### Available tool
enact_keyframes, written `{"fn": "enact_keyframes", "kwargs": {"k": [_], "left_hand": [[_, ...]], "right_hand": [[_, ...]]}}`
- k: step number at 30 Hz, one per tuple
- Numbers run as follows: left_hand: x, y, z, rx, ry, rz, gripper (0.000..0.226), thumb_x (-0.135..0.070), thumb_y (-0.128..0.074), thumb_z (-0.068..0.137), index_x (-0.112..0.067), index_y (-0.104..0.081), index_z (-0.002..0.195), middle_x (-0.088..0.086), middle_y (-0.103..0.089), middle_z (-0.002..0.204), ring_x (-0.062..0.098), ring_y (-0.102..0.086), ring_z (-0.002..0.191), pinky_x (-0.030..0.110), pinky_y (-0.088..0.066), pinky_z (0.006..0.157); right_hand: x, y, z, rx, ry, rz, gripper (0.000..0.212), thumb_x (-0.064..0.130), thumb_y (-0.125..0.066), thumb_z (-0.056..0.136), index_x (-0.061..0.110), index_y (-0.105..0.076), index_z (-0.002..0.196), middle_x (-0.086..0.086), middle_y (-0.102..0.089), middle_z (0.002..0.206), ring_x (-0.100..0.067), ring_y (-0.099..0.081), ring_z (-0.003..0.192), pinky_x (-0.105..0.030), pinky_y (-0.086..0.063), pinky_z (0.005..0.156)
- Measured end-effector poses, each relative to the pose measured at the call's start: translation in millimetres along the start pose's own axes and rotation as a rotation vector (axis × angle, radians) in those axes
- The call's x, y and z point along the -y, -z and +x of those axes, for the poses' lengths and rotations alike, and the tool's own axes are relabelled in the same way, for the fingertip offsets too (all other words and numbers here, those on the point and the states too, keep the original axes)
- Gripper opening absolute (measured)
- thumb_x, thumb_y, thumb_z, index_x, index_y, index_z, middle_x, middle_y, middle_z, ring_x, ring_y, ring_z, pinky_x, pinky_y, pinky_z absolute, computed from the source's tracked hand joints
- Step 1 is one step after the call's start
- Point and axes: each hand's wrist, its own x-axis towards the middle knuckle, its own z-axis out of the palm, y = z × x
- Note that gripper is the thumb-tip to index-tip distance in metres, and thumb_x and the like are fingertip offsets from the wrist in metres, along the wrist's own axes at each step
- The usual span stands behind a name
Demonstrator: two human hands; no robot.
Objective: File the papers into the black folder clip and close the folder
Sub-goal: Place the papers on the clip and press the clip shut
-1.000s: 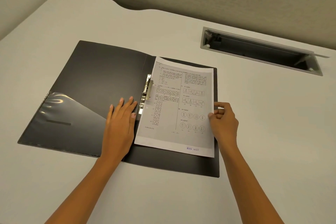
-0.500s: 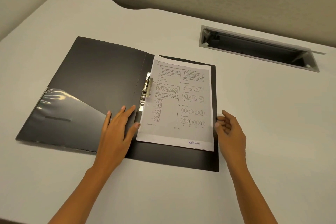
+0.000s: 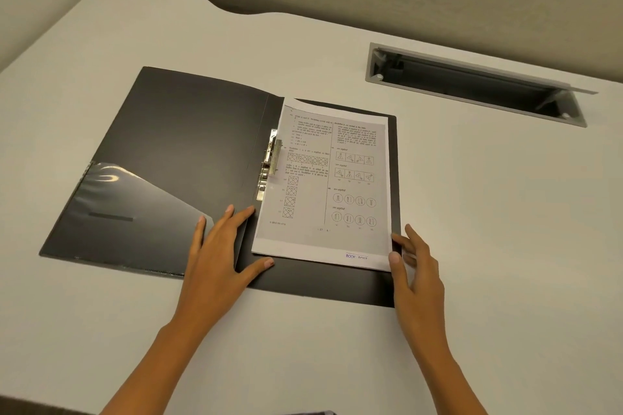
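A black folder [image 3: 188,131] lies open on the white desk. Printed papers [image 3: 327,185] rest on its right half, their left edge beside the metal clip [image 3: 269,162] at the spine. My left hand [image 3: 219,253] lies flat over the spine near the front edge, its thumb touching the papers' lower left corner. My right hand [image 3: 414,266] sits at the papers' lower right corner with fingers spread, thumb and fingertips against the edge. Neither hand grips anything.
A clear plastic pocket [image 3: 135,205] covers the lower part of the folder's left cover. A grey cable slot [image 3: 472,84] with a raised lid is set in the desk at the back right. Partition walls stand behind and to the left.
Both hands have slid toward me to the papers' bottom corners. My right hand let go of the right edge and opened. The papers shifted slightly.
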Motion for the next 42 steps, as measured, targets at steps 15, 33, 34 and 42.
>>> {"fn": "enact_keyframes", "kwargs": {"k": [15,33,34,42], "left_hand": [[-7,3,0,0.003,0.027,0.021,0.08,-0.058,-0.058,0.07,-0.028,-0.035,0.14,0.006,-0.033,0.15,0.032,-0.022,0.14,0.044,-0.006,0.112],[0,-4,-1,-0.084,-0.008,0.007,0.075,-0.059,-0.058,0.072,-0.034,-0.034,0.139,0.005,-0.037,0.148,0.014,-0.012,0.132,0.045,-0.01,0.106],[1,-5,-1,-0.077,-0.003,0.01,0.076,-0.06,-0.057,0.072,-0.035,-0.033,0.139,0.005,-0.036,0.148,0.018,-0.014,0.135,0.045,-0.01,0.107],[1,-7,0,-0.117,-0.036,0.029,0.074,-0.057,-0.06,0.072,-0.034,-0.034,0.138,0.007,-0.042,0.144,0.012,-0.016,0.127,0.047,-0.013,0.105]], "right_hand": [[24,-5,107,-0.007,0.015,-0.013,0.04,0.026,-0.042,0.1,0.023,-0.037,0.139,-0.001,-0.053,0.135,-0.021,-0.049,0.124,-0.039,-0.041,0.104],[60,-32,239,0.028,0.061,-0.082,0.041,0.018,-0.04,0.1,0.017,-0.034,0.141,-0.006,-0.045,0.144,-0.027,-0.046,0.129,-0.043,-0.038,0.109],[59,-32,239,0.026,0.062,-0.08,0.041,0.018,-0.04,0.1,0.018,-0.035,0.14,-0.006,-0.045,0.144,-0.027,-0.046,0.128,-0.043,-0.038,0.109],[55,-36,238,0.01,0.081,-0.057,0.039,0.02,-0.041,0.1,0.02,-0.037,0.138,-0.005,-0.048,0.141,-0.024,-0.05,0.123,-0.042,-0.043,0.106]]}}
